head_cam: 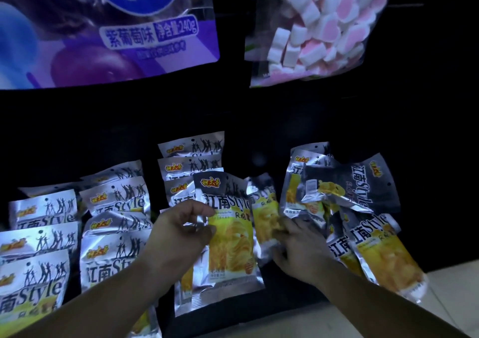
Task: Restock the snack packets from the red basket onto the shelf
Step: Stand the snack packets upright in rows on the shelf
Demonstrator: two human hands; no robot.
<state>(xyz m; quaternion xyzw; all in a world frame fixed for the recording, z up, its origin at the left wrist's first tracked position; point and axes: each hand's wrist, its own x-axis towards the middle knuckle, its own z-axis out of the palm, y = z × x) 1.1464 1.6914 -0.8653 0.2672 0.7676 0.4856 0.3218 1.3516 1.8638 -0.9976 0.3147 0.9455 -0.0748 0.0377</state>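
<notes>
Silver and yellow snack packets fill a dark shelf (pixel 285 135). My left hand (pixel 178 231) pinches the left edge of one upright packet (pixel 228 234) in the middle. My right hand (pixel 300 244) grips the lower edge of a second packet (pixel 264 213) just to its right. Neat rows of the same packets (pixel 114 203) stand at the left. A loose, tumbled heap of packets (pixel 357 200) lies at the right. The red basket is not in view.
A large purple grape-flavour bag (pixel 108 29) hangs at the upper left. A clear bag of pink and white marshmallows (pixel 321 27) hangs at the upper right. A pale floor (pixel 445 293) shows at the lower right.
</notes>
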